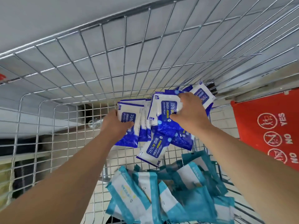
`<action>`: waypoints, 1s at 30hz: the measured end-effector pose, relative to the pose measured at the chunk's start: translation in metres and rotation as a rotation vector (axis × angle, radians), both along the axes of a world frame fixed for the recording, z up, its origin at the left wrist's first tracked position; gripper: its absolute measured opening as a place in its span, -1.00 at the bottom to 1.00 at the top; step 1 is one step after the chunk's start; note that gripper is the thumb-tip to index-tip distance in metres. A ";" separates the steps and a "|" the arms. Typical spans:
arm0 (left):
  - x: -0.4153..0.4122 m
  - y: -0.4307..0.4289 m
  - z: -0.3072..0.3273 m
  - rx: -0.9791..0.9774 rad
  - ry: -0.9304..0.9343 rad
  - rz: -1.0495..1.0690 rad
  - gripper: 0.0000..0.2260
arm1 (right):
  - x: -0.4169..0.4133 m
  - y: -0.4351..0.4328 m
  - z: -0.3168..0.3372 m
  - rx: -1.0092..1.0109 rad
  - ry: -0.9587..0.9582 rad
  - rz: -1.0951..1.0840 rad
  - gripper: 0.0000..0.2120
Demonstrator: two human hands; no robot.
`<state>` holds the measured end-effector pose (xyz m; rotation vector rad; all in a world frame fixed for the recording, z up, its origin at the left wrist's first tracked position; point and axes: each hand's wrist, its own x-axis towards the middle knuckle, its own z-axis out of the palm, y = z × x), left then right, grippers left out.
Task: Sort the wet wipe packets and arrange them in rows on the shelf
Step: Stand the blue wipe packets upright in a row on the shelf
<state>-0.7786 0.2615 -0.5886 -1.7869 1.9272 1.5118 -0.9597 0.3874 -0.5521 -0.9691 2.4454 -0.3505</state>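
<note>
- The left hand (115,125) curls round a standing bunch of blue alcohol wipe packets (129,116), with the thumb across the front one.
- The right hand (189,113) grips a single blue packet (166,109) on the loose heap just beside that bunch.
- Teal wipe packets (161,199) lie heaped nearer the person than both hands, on the wire shelf (97,70).
- The packets look light, soft and slick-filmed, so a stack probably slides. Best squeezed across the flat faces, at the middle.
</note>
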 end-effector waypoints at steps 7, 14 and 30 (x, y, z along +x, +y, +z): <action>0.017 -0.007 0.003 0.186 0.154 0.063 -0.59 | 0.007 -0.007 -0.002 0.075 0.053 0.007 -0.72; 0.042 -0.005 0.031 0.243 0.289 0.260 -0.85 | 0.016 -0.015 0.007 0.022 -0.048 -0.035 -0.58; 0.170 0.060 0.305 -0.161 0.422 0.515 -0.73 | 0.119 -0.011 0.294 -0.432 -0.272 0.222 -0.36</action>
